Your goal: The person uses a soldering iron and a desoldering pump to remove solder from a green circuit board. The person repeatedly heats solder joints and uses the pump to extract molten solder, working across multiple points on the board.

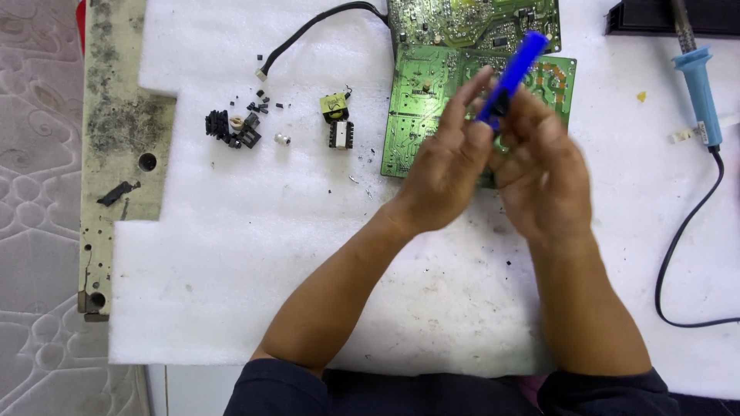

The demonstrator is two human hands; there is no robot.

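Head camera, looking steeply down, close over white foam mat [231, 254].

You've got two bare hands in view, left hand [447, 173] and right hand [539, 173], no gloves, no rings, no watch or wristband on either wrist. Forearms are bare the whole way down to the elbows. Sleeves [285, 385] are dark navy, plain fabric, pushed or cut to sit at the elbow, showing only at the bottom edge of the head view. Left cuff edge is rounded and a bit bunched; right sleeve [601, 389] looks the same colour and weave. Nails are short, as far as the blur lets you tell.
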